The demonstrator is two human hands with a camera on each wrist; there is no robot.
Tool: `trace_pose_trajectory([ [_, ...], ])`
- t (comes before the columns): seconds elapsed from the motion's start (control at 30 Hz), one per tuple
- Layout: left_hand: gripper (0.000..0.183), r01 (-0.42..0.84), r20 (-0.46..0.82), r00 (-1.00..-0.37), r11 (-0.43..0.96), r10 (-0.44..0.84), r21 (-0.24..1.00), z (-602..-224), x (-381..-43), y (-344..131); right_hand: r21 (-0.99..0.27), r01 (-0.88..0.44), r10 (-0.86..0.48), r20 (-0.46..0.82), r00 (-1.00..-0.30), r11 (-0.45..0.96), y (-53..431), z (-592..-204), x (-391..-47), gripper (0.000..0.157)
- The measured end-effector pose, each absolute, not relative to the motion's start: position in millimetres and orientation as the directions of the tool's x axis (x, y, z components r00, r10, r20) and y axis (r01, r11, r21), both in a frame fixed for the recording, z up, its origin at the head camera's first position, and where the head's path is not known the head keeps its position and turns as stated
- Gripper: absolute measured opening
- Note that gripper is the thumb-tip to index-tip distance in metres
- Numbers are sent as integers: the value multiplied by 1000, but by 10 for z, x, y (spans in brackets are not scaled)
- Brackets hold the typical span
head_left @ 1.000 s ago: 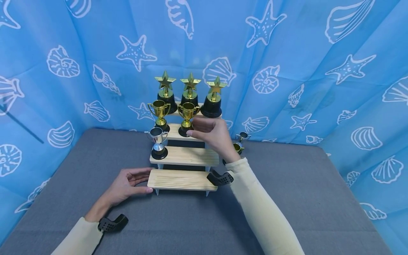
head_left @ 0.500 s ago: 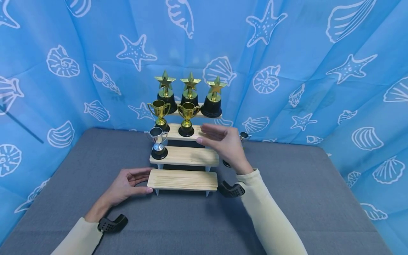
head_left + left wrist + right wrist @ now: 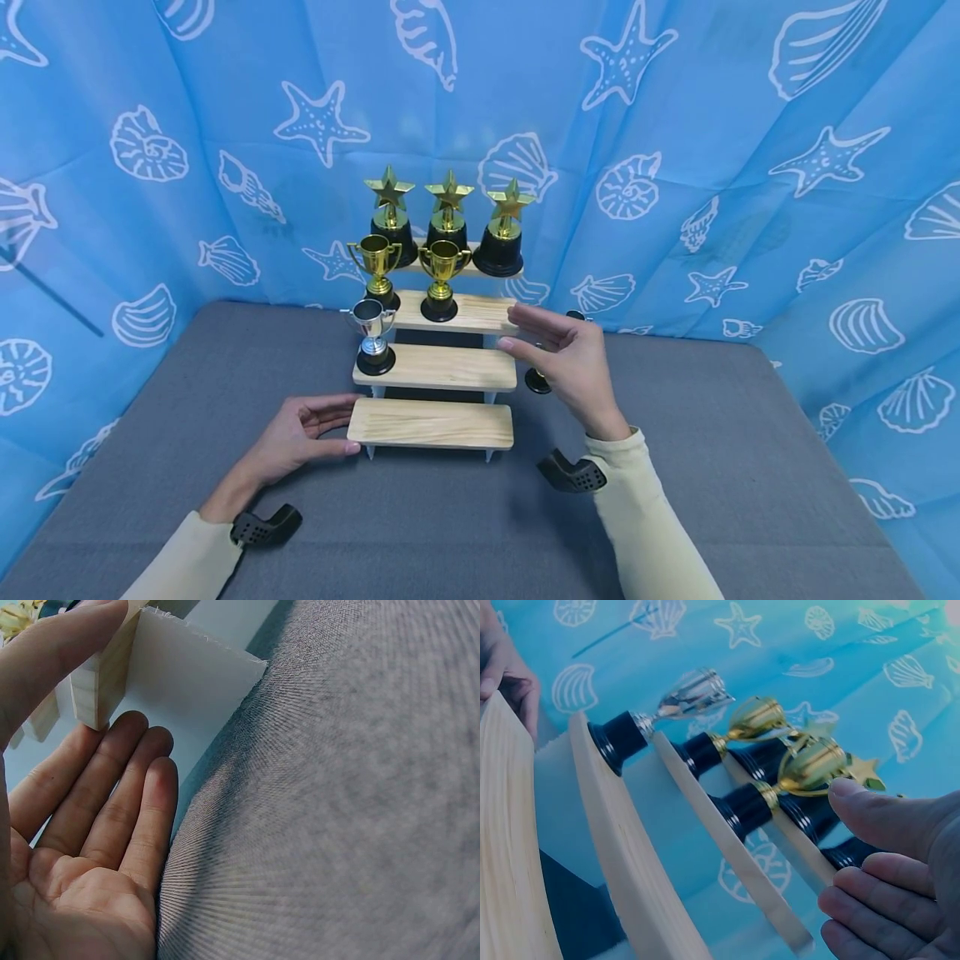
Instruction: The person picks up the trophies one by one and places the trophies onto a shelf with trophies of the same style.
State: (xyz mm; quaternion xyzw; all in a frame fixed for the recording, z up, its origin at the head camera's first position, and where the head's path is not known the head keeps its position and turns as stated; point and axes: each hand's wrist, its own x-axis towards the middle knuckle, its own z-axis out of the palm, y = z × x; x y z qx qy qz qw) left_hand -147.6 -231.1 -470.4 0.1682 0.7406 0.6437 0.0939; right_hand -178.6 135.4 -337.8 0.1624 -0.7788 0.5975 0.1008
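A wooden stepped stand [image 3: 435, 423] rises in the middle. Gold star trophies [image 3: 447, 200] line its top step, two gold cup trophies [image 3: 442, 262] stand on the step below, and a silver cup trophy [image 3: 372, 329] is at the left of the following step. My left hand [image 3: 300, 437] rests at the left end of the lowest step; in the left wrist view its fingers [image 3: 124, 795] lie nearly straight at the board's edge. Beside the stand's right side hovers my right hand [image 3: 573, 358], thumb and fingers apart, holding nothing. It partly hides trophies [image 3: 537, 381] on the table behind it.
Grey cloth covers the table [image 3: 712, 467]. A blue curtain [image 3: 450, 100] with white shells and starfish hangs behind and along both sides, close behind the stand.
My right hand has come away from the right gold cup trophy, moving right and toward me past the stand's end. That cup stays on its step. The left hand has not moved.
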Motion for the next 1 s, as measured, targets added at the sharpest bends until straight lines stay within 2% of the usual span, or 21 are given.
trace_pose_trajectory([
  [0.23,67,129,79,-927,114,368,985,-4700,-1475,-2307,-912,-351,-62,346,-936,213,1494,-3431,-1764,52],
  [1.0,67,130,89,-920,82,383,988,-4708,-1481,-2316,-920,-332,52,350,-935,208,1795,-3483,-1898,48],
])
